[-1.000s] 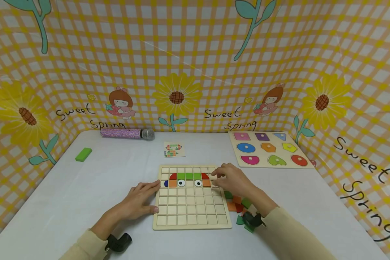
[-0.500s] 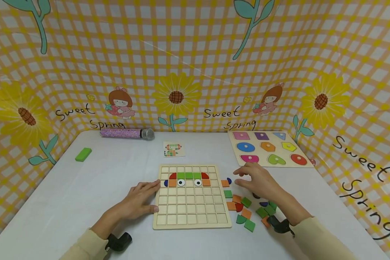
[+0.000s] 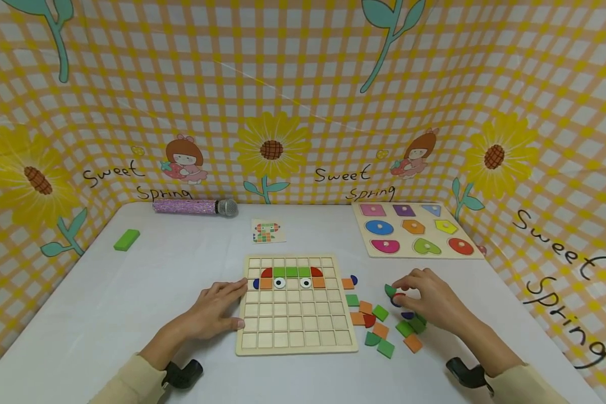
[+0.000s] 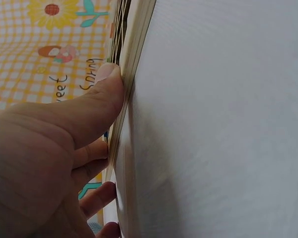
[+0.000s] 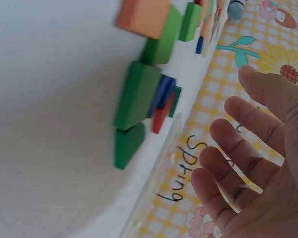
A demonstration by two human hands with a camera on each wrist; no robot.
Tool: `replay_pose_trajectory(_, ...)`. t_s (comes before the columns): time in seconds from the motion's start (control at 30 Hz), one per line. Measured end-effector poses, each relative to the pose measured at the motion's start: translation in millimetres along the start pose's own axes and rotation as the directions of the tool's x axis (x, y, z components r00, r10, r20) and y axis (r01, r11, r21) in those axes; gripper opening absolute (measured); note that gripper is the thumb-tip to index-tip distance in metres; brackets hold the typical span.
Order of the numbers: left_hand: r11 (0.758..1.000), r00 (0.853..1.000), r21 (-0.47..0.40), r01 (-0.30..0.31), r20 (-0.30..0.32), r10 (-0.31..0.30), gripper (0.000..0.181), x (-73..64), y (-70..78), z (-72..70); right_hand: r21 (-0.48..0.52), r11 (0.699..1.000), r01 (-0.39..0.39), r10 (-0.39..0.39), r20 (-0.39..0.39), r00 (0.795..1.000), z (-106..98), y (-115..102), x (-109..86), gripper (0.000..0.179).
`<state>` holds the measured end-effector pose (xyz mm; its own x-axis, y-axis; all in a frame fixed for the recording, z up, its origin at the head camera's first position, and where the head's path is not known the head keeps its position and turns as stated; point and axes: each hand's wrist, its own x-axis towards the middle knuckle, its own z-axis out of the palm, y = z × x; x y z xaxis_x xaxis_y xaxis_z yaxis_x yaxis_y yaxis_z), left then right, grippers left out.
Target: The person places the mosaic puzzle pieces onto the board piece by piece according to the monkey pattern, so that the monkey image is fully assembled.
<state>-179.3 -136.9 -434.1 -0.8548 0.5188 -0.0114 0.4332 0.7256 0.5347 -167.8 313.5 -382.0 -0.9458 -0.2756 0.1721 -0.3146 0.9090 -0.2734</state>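
Note:
A wooden grid board (image 3: 293, 340) lies in the middle of the table, with coloured tiles and two eye discs (image 3: 280, 283) across its upper rows. My left hand (image 3: 213, 310) rests against the board's left edge; its thumb (image 4: 102, 99) touches the side in the left wrist view. Near the loose tiles at the right, my right hand (image 3: 434, 300) hovers with fingers loosely bent and apart, close to a green quarter-round tile (image 3: 390, 290) and a red tile (image 3: 398, 299). Nothing shows between its fingers in the right wrist view, where a dark green tile (image 5: 138, 95) lies nearby.
Several loose green, orange, red and blue tiles lie right of the board, such as an orange tile (image 3: 412, 343). Behind are a pattern card (image 3: 269, 231), a shape puzzle (image 3: 418, 230) and a glittery microphone (image 3: 194, 207). A green block (image 3: 127, 239) lies far left.
My right hand has moved from the board's upper right side rightward and nearer, over the loose tiles, uncovering those beside the board. The left hand has stayed at the board's edge.

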Motion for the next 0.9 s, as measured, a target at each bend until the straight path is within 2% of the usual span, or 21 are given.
replay_pose_trajectory(0.2, 1.0, 1.0, 0.002, -0.005, -0.002, 0.005, 0.075, 0.6, -1.1, -1.6, 0.008, 1.0, -0.015, 0.015, 0.007, 1.0, 9.8, 4.4, 4.5, 0.023)
replay_pose_trajectory(0.53, 1.0, 1.0, -0.008, 0.002, -0.01, -0.002, 0.075, 1.3, -1.8, 0.9, -0.056, 0.998, 0.001, 0.001, 0.043, 0.999, 24.2, -11.9, 39.8, 0.025)
replay_pose_trajectory(0.77, 1.0, 1.0, 0.002, -0.019, -0.013, 0.019, 0.075, 0.0, -3.4, 1.8, -0.033, 0.997, 0.072, -0.069, 0.081, 0.994, 29.5, -18.8, 60.7, 0.025)
replay_pose_trajectory(0.9, 1.0, 1.0, -0.006, -0.019, -0.01, 0.019, 0.076, -0.7, -2.8, 1.6, -0.039, 0.996, 0.074, -0.069, 0.121, 0.99, 34.7, -18.1, 69.4, 0.026)
